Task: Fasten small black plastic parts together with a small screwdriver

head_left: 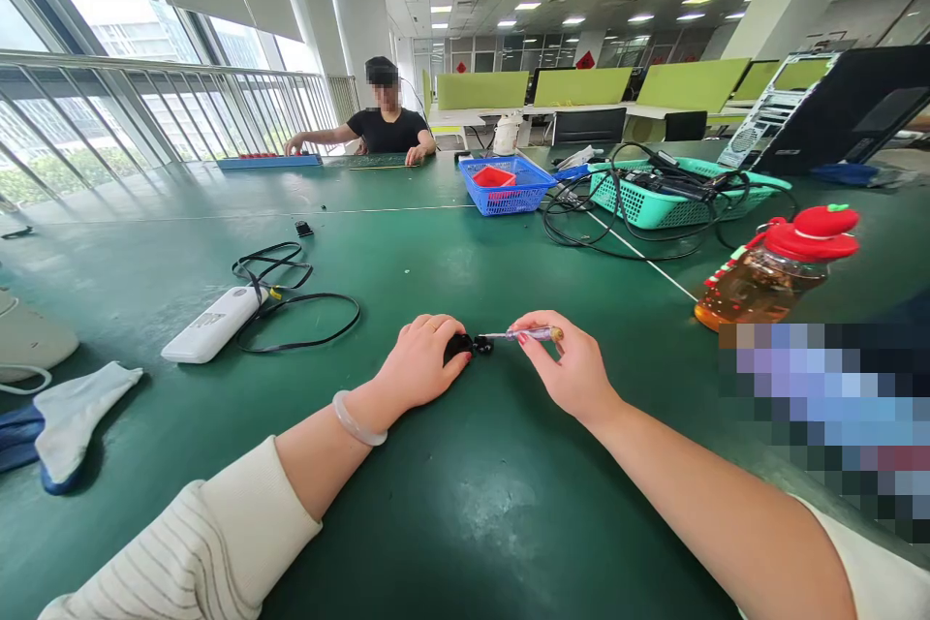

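In the middle of the green table [465,465], my left hand [421,360] is closed around a small black object [457,346], pressing it near the tabletop. Its kind is hard to make out, since my fingers cover part of it. My right hand [571,363] grips a small screwdriver [538,334] with a clear, purplish handle. The screwdriver's thin shaft points left, and its tip meets the right end of the black object, where a dark knob-like part [483,344] shows.
Left lie a white power bank [214,325] with a black cable [326,345] and a glove [83,417]. At back right are a blue basket [509,199], a teal basket [646,211] of cables and a red-lidded bottle [770,281]. A person [392,126] sits across the table.
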`<action>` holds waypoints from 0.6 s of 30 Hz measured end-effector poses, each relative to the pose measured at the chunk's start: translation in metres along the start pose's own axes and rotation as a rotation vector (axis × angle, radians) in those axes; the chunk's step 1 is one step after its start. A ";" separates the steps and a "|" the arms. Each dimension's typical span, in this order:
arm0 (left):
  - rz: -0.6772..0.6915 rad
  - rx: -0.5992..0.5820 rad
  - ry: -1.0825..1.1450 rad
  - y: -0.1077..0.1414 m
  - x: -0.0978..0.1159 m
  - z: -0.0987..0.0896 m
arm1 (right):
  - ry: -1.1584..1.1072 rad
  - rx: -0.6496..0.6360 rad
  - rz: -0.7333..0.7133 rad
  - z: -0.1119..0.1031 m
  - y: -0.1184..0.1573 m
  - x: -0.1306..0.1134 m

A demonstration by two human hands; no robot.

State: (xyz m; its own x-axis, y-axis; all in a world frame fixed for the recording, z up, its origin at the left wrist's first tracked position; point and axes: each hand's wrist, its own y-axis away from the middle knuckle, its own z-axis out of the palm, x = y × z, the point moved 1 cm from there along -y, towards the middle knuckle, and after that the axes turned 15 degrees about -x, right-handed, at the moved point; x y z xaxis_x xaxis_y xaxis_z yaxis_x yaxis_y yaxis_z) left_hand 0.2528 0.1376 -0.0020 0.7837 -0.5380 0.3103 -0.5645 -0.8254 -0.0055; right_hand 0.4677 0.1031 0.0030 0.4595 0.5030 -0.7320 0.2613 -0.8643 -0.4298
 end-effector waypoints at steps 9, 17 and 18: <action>0.149 -0.129 0.011 0.004 0.003 0.001 | -0.068 0.154 -0.023 -0.002 0.003 0.004; 0.144 -0.117 0.012 0.002 0.005 0.001 | -0.050 0.173 -0.048 -0.002 0.000 0.006; 0.137 -0.118 0.011 0.002 0.006 0.002 | -0.038 0.174 -0.053 -0.002 0.000 0.006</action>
State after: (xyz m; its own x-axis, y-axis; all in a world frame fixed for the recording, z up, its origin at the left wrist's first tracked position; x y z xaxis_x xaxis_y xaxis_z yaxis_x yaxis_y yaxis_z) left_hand 0.2571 0.1324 -0.0018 0.6947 -0.6420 0.3245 -0.6930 -0.7182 0.0626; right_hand 0.4721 0.1060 -0.0009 0.4154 0.5507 -0.7240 0.1322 -0.8240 -0.5510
